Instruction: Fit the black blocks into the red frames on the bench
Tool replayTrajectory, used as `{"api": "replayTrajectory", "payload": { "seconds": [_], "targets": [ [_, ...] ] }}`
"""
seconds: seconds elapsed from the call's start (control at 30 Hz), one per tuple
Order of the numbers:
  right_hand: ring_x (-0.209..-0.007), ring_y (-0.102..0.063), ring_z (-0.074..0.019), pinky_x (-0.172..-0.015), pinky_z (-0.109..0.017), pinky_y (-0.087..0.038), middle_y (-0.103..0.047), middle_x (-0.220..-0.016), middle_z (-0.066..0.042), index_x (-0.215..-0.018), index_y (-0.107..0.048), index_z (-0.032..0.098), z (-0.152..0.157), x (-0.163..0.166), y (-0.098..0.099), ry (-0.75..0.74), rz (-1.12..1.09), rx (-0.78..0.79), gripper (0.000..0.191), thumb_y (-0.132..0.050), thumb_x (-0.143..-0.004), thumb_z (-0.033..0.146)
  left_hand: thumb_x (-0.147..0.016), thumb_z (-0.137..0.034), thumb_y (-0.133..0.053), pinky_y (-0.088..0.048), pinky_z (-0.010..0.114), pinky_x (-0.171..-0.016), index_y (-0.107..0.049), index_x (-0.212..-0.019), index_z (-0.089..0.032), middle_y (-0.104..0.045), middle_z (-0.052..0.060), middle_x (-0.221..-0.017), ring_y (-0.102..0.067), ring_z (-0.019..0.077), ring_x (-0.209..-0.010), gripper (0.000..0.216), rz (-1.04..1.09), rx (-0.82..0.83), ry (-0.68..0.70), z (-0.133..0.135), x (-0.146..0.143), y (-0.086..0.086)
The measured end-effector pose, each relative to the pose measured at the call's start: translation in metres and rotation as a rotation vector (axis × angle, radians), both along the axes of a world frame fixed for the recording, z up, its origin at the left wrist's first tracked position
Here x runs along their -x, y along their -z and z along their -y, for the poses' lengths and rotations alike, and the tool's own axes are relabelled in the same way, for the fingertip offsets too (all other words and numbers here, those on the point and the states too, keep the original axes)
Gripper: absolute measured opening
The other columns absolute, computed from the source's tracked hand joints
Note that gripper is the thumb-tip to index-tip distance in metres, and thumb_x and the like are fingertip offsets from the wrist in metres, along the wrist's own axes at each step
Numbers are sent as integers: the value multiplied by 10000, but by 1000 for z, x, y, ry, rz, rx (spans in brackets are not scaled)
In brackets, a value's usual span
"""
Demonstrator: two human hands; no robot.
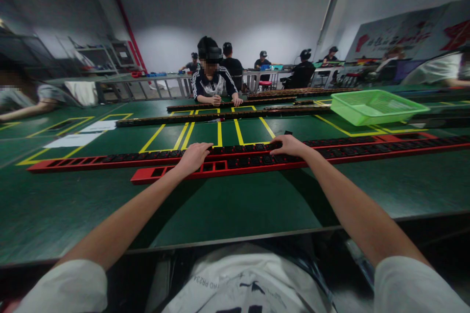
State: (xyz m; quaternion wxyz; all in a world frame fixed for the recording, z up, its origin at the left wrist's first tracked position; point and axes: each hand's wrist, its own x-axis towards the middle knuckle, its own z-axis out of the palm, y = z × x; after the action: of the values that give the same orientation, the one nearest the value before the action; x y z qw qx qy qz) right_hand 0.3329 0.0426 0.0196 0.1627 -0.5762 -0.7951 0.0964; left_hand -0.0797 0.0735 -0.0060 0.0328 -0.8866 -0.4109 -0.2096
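Left hand (pixel 196 157) is lying over long, narrow, red, plastic-looking far tray (pixel 46 166), fingers close together; cannot tell if gripping. Right hand (pixel 288 145) is curving over same tray, where small, square, black parts (pixel 260 147) are sitting in row; cannot tell if pinching one. Probably best: keeping tray steady, handling parts by edges, not disturbing neighbours.

On the worktable (pixel 238 215), the near slotted strip (pixel 141 176) lies before the far slotted strip (pixel 44 167), which extends farther left; small square parts (pixel 243 162) sit in both. Behind the far strip are paper sheets (pixel 73 140) at left, long rails (pixel 176 119) at centre and a mesh basket (pixel 370 116) at right. A co-worker (pixel 218 87) sits beyond the rails.
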Motion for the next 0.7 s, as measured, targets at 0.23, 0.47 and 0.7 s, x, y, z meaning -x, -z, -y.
{"api": "replayTrajectory", "payload": {
  "seconds": [0.23, 0.47, 0.7],
  "targets": [
    [-1021, -676, -286, -932, -388, -521, -735, -1111, -102, -1128, -742, 182, 0, 0, 1, 7, 8, 2, 462, -783, -737, 426, -940, -197, -537, -316, 525, -1157, -604, -1327, -227, -680, 69, -1296, -641, 267, -1158, 393, 19, 83, -34, -4, 0, -3],
    [-1027, -676, -294, -946, -408, -518, -736, -1113, -102, -1121, -744, 190, 0, 0, -1, 3, 23, -3, 450, -780, -735, 419, -923, -208, -572, -275, 557, -1172, -602, -1321, -250, -688, 57, -1285, -641, 264, -1168, 401, 48, 144, -18, -5, 1, -7],
    [-1050, -673, -298, -958, -397, -512, -734, -1132, -105, -1138, -737, 178, 0, -1, -2, -1, 15, 11, 477, -768, -737, 434, -962, -213, -505, -244, 555, -1191, -586, -1343, -214, -638, 76, -1359, -590, 263, -1248, 389, 47, 118, -28, -6, 3, 3]
  ]
}}
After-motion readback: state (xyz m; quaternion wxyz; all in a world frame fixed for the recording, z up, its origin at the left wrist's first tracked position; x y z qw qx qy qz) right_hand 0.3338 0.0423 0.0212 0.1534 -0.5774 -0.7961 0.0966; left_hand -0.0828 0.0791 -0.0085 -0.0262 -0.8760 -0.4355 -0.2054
